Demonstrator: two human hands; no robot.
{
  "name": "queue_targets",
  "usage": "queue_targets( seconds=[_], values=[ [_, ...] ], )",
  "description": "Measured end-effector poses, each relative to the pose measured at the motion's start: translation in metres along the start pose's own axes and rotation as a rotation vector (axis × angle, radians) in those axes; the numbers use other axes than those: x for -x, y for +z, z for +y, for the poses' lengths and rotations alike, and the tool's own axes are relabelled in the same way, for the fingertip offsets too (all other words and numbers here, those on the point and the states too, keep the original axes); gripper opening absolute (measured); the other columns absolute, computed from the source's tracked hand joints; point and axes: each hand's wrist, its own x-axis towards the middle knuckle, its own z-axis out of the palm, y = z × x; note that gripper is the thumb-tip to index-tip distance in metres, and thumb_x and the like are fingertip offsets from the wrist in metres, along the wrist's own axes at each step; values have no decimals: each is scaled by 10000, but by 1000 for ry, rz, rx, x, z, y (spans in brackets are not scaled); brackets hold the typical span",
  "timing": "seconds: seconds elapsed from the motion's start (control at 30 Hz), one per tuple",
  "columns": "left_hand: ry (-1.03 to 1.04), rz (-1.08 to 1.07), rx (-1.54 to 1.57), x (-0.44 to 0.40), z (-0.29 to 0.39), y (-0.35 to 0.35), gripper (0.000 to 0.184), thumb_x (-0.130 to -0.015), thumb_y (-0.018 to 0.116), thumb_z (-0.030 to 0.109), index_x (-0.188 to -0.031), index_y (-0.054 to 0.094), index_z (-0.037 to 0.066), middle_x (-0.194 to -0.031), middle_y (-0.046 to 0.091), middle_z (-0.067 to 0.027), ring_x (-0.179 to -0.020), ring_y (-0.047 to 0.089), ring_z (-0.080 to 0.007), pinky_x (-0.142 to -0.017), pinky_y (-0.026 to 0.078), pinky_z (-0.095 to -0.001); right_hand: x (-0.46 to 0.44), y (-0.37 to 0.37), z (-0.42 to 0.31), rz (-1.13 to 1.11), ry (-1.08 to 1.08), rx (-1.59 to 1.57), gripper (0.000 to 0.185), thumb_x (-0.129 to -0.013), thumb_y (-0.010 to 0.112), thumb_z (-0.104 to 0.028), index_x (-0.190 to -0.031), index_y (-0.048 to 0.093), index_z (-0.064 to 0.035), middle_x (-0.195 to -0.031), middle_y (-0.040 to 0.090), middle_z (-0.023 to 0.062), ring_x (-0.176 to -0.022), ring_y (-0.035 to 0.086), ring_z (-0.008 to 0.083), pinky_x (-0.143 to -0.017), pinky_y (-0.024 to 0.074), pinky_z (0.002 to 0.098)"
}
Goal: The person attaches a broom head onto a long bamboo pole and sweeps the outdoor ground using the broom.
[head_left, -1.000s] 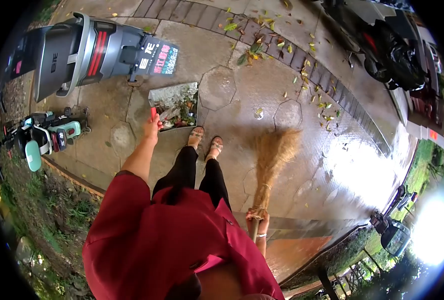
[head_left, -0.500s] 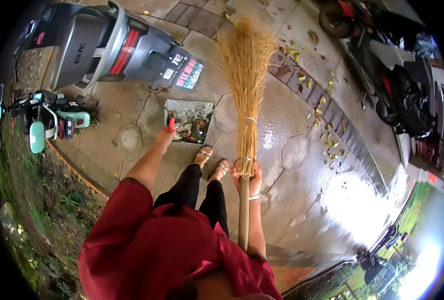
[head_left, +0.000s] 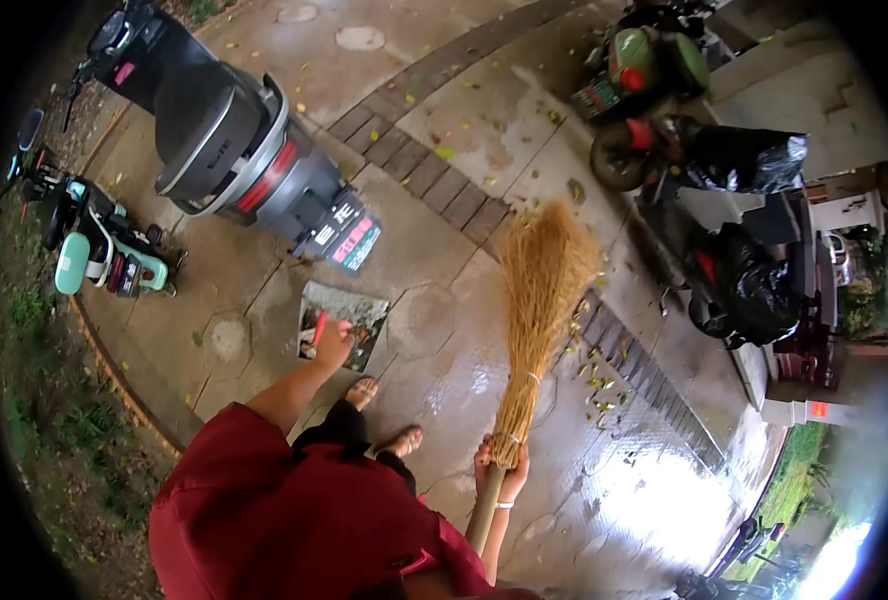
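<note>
Head: broom (head_left: 526, 380) aslant, bristles (head_left: 552, 258) forward-right

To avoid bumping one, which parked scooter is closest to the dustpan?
The grey scooter with the red rear stripe. Its tail is nearest the dustpan; the mint-green scooter and others are farther off.

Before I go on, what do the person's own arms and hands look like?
The left hand and right hand wear no gloves. The left sleeve is dark red, loose and plain, ending near the elbow and leaving the forearm uncovered. A narrow, pale band circles the right wrist; bracelet or watch, I can't tell.
</note>
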Motion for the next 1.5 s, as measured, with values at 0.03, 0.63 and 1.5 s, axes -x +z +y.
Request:
queue_targets(
  seconds=[0.03, 0.63, 1.5],
  values=[
    [-32, -120, 36, 5, 12, 11, 197, -656, 564, 92, -840, 537, 26, -723, 548, -102, -712, 549, -232, -636, 435, -324, 10, -4, -12, -35, -54, 5, 473, -767, 448, -403, -1017, 446, -1, -871, 487, 170, -688, 477, 237, -623, 415, 292],
    [574, -1548, -232, 218, 280, 216, 233, -741, 515, 298, -753, 605, 83, -695, 601, -55, -634, 558, -169, -591, 427, -304, 289, -125, -260, -27, -1084, 238, 515, -728, 521, -295, -1110, 361, 12, -946, 477, 174, -684, 485, 204, -557, 415, 257],
    [-957, -1242, -203, 200, 355, 411, 1013, -585, 570, 625, -1273, 134, 22, -1318, 135, -186, -1144, 250, -415, -819, 357, -501, 254, -225, -425, 577, -1640, 218, 486, -686, 571, -19, -1110, 338, 30, -971, 504, 167, -863, 523, 283, -798, 426, 419]
  ],
)
